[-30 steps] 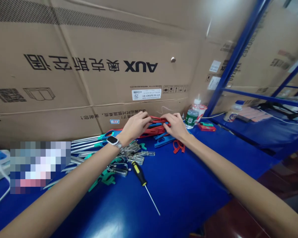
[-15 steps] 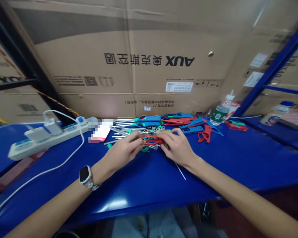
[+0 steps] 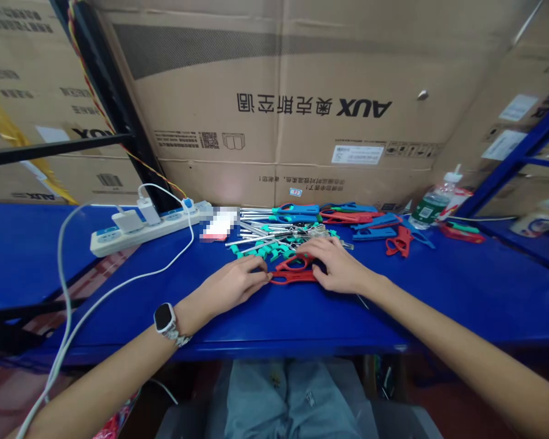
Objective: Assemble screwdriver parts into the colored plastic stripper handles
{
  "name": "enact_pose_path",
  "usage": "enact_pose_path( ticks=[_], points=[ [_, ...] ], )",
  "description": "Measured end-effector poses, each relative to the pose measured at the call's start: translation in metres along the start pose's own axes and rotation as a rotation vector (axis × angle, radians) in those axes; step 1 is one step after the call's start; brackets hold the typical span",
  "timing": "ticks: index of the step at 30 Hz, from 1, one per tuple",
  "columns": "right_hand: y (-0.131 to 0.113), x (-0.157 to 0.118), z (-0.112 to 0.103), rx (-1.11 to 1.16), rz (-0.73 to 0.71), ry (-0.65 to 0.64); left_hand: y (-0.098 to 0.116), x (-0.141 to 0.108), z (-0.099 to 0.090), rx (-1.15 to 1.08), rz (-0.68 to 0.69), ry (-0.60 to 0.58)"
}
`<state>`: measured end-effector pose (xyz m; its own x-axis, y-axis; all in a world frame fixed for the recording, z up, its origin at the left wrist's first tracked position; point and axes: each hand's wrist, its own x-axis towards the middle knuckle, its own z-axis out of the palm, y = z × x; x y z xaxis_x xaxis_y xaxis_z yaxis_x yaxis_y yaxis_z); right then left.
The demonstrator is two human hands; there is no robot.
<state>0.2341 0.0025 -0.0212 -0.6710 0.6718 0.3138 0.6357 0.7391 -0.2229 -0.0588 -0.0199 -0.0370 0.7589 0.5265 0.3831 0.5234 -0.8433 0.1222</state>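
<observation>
A red plastic casing [image 3: 295,277] lies low over the blue table, with a second red part [image 3: 297,262] just behind it. My left hand [image 3: 235,283] pinches the left end of the casing between thumb and fingers. At its right end, my right hand [image 3: 341,265] has its thumb on the casing, and its bent fingers reach over the second red part. Behind both hands is a pile of metal rods [image 3: 256,235] and small green pieces [image 3: 269,250]. Blue casings [image 3: 297,213] and more red casings [image 3: 350,217] lie farther back.
A white power strip [image 3: 150,228] with plugs and a trailing white cable is at the left. Large cardboard boxes [image 3: 302,61] stand behind the blue table [image 3: 274,323]. A clear bottle [image 3: 432,204] stands at the back right, beside a blue shelf post [image 3: 516,155].
The view has shifted left, so the scene sits farther right. Both hands and the red casing have come nearer the front edge, showing more green pieces behind. The two red parts are farther apart.
</observation>
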Motion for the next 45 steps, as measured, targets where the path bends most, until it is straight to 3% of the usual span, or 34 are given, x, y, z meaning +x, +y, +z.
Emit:
enact_pose_path(
  ticks=[6,9,13,18,21,25,29,33,41,45],
  points=[
    [0.011,0.011,-0.005,-0.086,-0.025,-0.033,0.004,-0.001,-0.002,0.032,0.031,0.037],
    [0.015,0.017,-0.014,-0.028,-0.004,0.051,0.009,0.003,-0.007,0.03,0.013,0.085],
    [0.037,0.046,-0.026,0.062,0.163,0.183,0.0,0.03,-0.012,0.059,0.016,0.124],
    [0.07,0.105,-0.024,-0.063,0.292,-0.025,-0.032,0.078,-0.01,0.127,-0.137,0.075],
    [0.074,0.118,-0.018,-0.082,0.305,-0.04,-0.047,0.087,-0.007,0.132,-0.223,0.076],
    [0.062,0.103,-0.013,-0.136,0.267,0.123,-0.057,0.08,-0.004,0.163,-0.244,0.042],
    [0.045,0.075,-0.006,-0.138,0.196,0.143,-0.06,0.075,-0.002,0.212,-0.239,-0.009],
    [0.035,0.059,0.002,-0.148,0.212,0.191,-0.064,0.071,-0.001,0.195,-0.253,-0.001],
    [0.026,0.064,0.016,-0.218,0.149,0.155,-0.07,0.067,-0.003,0.169,-0.282,-0.051],
    [0.024,0.061,0.014,-0.13,0.112,0.24,-0.064,0.068,-0.008,0.184,-0.25,-0.008]
  ],
)
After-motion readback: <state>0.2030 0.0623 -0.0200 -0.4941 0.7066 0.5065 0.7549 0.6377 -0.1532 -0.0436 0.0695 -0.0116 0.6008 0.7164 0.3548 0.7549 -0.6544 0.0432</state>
